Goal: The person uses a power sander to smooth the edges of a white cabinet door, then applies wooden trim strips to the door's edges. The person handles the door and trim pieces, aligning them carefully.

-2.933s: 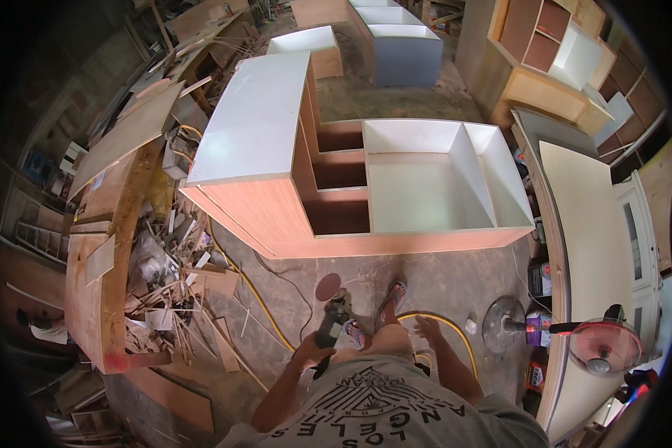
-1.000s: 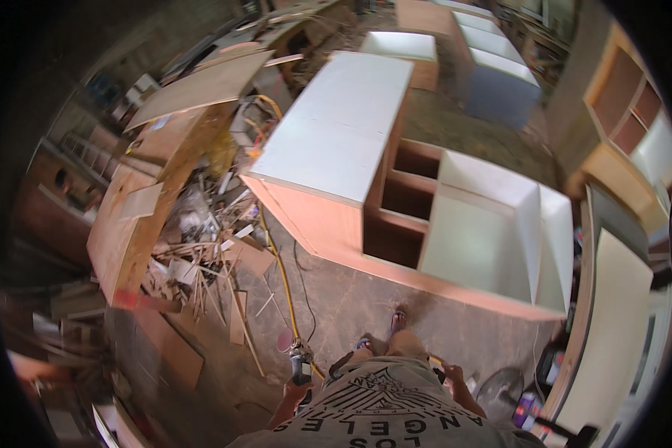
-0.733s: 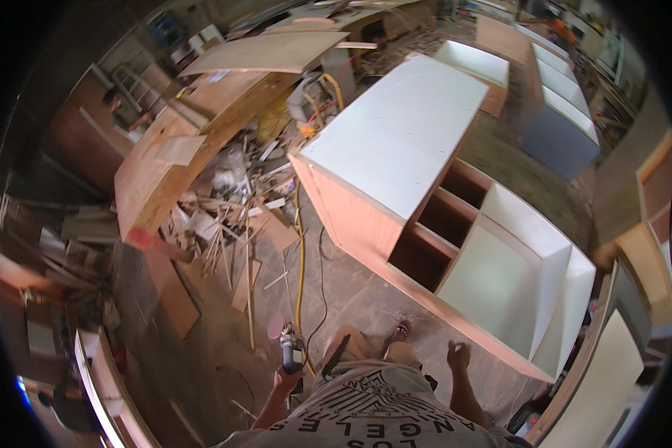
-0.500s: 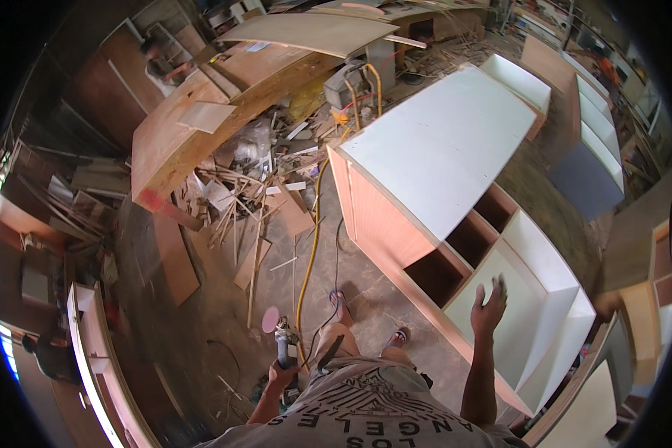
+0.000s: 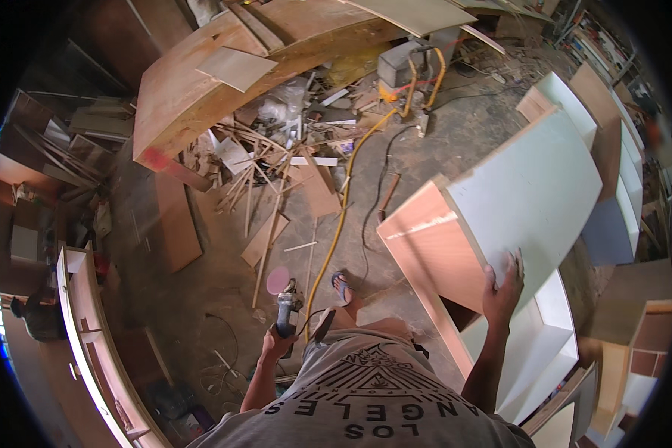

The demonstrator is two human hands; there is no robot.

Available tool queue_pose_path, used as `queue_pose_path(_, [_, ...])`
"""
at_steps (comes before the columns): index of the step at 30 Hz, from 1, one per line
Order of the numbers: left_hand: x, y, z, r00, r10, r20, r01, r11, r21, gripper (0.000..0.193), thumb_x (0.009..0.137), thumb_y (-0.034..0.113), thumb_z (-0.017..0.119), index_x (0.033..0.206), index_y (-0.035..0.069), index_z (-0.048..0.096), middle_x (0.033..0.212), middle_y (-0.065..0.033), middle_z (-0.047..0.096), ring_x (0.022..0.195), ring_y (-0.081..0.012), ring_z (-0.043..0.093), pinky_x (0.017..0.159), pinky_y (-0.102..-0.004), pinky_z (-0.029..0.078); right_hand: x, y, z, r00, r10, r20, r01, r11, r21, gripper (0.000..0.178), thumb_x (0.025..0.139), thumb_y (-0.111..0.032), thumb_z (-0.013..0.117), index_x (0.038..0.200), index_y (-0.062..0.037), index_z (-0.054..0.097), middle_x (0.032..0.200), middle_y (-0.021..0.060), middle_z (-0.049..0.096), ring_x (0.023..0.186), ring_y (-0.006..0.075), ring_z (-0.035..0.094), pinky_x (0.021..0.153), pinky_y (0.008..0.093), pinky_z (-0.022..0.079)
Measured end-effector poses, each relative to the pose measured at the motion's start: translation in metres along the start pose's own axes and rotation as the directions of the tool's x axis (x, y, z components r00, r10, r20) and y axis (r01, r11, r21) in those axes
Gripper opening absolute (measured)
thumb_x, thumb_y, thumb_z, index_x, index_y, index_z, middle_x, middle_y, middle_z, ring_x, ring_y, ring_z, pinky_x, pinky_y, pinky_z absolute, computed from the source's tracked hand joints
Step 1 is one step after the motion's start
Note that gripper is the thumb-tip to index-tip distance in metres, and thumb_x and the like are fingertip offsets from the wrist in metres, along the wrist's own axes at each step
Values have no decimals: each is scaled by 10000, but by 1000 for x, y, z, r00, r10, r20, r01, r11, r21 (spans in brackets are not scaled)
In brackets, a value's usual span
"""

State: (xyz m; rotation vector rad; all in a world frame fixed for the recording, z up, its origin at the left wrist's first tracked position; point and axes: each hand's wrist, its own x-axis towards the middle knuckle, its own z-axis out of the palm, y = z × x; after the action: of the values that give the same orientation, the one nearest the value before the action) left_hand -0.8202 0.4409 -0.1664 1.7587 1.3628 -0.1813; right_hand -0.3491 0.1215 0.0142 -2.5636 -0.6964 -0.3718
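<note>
While my left hand (image 5: 276, 345) grips the sander (image 5: 284, 299) idle at lower centre, my right hand (image 5: 502, 287) rests flat on the cabinet (image 5: 523, 194); sanding there seems unstarted.

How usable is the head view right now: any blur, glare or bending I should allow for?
Head view: daylight, mostly sharp at centre; the right hand on the white cabinet panel and the left hand holding the angle grinder read clearly. Fisheye bends the cabinet edges; the rim is black, with blue fringing at left. Far right edge looks smeared.
</note>
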Motion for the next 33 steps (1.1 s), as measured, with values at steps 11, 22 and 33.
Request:
queue_pose_path(11, [117, 152, -128, 970, 159, -182, -120, 971, 206, 629, 698, 323, 828, 1210, 39, 598, 1030, -207, 708, 988, -396, 677, 837, -464, 536, 64, -3, 49, 947, 321, -2, -317, 933, -170, 583, 982, -369, 594, 1374, 45, 473, 1427, 261, 498, 1340, 437, 450, 1107, 521, 374])
queue_pose_path(22, [273, 308, -185, 922, 387, -32, -352, 868, 350, 662, 674, 313, 854, 1197, 6, 589, 1007, -231, 703, 955, -401, 689, 808, -480, 533, 170, -50, 50, 691, 722, 43, -608, 612, -506, 680, 978, -479, 554, 1302, 119, 525, 1398, 313, 510, 1303, 429, 503, 1054, 493, 427])
queue_pose_path(33, [440, 465, -160, 855, 382, 352, -478, 842, 248, 647, 665, 271, 881, 1169, -13, 590, 984, -139, 688, 868, -261, 663, 768, -396, 535, 241, -59, 60, 222, 973, 61, -836, 223, -502, 845, 972, -603, 482, 1373, 140, 459, 1433, 345, 455, 1359, 476, 418, 1127, 530, 328])
